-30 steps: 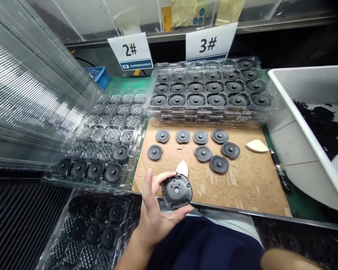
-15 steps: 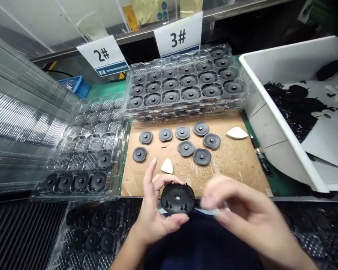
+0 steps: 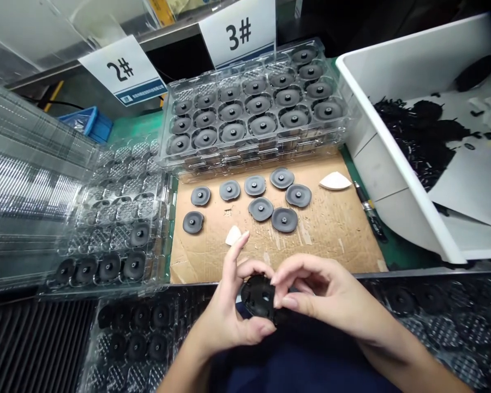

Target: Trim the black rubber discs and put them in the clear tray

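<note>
Over the cardboard's front edge, my left hand (image 3: 229, 311) is closed around the rim of a round black plastic cover (image 3: 257, 297), its index finger stretched upward. The cover's hollow side, with a hole in the middle, faces me. At the cover's right edge my right hand (image 3: 315, 289) is pinched, thumb against fingers. Those fingertips touch the cover and hide part of it; whatever is between them is hidden. Beyond my hands, several grey round covers (image 3: 261, 209) with centre posts lie on the cardboard (image 3: 204, 256), near a small white triangular pad (image 3: 233, 235).
Behind the cardboard stands a stack of clear trays (image 3: 253, 144) filled with grey covers. Another clear tray (image 3: 118, 218) lies to the left. A white bin (image 3: 396, 164) with black scraps is at the right, beside a black pen-like tool (image 3: 370, 212) and a white curved pad (image 3: 335, 180).
My right hand has moved left to the cover, and its fingertips now touch the right edge. The cover has turned slightly in my left hand. The camera view has shifted.
</note>
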Available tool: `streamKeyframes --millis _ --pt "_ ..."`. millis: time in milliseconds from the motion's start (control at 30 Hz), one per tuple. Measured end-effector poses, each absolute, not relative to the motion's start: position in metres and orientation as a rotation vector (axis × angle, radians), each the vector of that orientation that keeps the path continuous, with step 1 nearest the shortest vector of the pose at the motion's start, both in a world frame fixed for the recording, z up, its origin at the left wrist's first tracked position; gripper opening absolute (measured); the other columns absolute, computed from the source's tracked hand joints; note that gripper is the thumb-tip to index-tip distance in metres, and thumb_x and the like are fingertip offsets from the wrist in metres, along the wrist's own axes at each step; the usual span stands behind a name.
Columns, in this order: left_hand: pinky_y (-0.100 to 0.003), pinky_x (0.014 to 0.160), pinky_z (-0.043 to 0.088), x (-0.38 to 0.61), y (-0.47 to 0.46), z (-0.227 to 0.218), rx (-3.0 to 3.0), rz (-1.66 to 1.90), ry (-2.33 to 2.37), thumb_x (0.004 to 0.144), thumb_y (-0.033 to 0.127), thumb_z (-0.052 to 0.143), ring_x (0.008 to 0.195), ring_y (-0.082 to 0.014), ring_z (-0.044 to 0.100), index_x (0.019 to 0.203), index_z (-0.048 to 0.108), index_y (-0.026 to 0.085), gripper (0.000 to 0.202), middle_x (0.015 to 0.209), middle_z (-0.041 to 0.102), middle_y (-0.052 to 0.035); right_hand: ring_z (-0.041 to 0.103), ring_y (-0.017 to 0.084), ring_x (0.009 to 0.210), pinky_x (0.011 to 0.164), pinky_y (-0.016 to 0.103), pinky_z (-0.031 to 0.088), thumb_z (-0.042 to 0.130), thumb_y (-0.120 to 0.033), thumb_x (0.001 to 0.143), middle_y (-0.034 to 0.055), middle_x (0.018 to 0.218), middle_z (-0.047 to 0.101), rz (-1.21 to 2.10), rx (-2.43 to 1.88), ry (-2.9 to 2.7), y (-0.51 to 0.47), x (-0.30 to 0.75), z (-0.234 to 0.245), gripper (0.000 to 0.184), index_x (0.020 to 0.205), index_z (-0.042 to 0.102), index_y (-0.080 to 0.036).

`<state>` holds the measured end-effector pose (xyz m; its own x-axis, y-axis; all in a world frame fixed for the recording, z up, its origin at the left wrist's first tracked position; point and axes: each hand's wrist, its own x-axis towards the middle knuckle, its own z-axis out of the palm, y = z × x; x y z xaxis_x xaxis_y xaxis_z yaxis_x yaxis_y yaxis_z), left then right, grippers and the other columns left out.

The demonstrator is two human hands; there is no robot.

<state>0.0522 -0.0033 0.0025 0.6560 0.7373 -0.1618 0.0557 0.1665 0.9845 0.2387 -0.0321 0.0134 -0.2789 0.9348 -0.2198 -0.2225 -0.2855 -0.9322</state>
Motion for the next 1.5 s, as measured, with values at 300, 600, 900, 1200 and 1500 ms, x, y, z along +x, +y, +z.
streamKeyframes --millis 300,600,900,1200,1500 --pt "-0.040 0.088 0.037 0.055 0.000 0.003 1.343 0.497 0.659 0.068 0.059 0.063 0.089 -0.0214 0.055 0.141 0.005 0.035 0.096 0.099 0.057 -0.0035 0.064 0.005 0.068 0.064 0.013 0.048 0.073 -0.008 0.069 -0.0038 0.071 0.068 1.926 -0.823 -0.680 -0.034 0.235 0.012 0.015 0.078 0.067 -0.018" --pt "-0.036 0.090 0.039 0.051 0.001 0.003 1.372 0.401 0.715 0.067 0.047 0.071 0.095 -0.0210 0.058 0.141 0.008 0.036 0.098 0.102 0.060 -0.0025 0.064 0.004 0.066 0.065 0.011 0.049 0.073 -0.008 0.069 -0.0021 0.070 0.069 2.030 -0.794 -0.590 -0.035 0.237 0.004 0.009 0.069 0.067 -0.015" --pt "-0.035 0.095 0.042 0.050 -0.002 -0.009 1.537 0.654 0.713 0.066 0.030 0.077 0.107 -0.0200 0.055 0.141 0.008 0.039 0.102 0.117 0.057 -0.0044 0.064 0.010 0.064 0.063 0.018 0.051 0.079 -0.023 0.065 0.0009 0.068 0.069 1.851 -1.049 -0.684 -0.044 0.237 -0.005 0.013 0.068 0.068 -0.017" --pt "-0.032 0.098 0.042 0.048 -0.004 -0.014 1.602 0.666 0.760 0.069 0.020 0.074 0.113 -0.0180 0.053 0.141 0.008 0.038 0.099 0.120 0.056 -0.0041 0.061 0.017 0.069 0.061 0.028 0.050 0.057 -0.034 0.083 0.0058 0.079 0.062 1.008 -1.775 -1.193 -0.070 0.285 -0.060 0.018 0.084 0.068 -0.019" --pt "-0.030 0.099 0.041 0.084 -0.007 -0.022 1.614 0.384 0.891 0.079 0.040 0.061 0.114 -0.0186 0.055 0.139 0.022 0.038 0.071 0.122 0.060 -0.0025 0.058 0.015 0.078 0.075 0.028 0.045 0.050 -0.043 0.089 0.0053 0.085 0.064 0.800 -1.504 -1.651 -0.087 0.279 -0.032 0.034 0.111 0.063 -0.020"
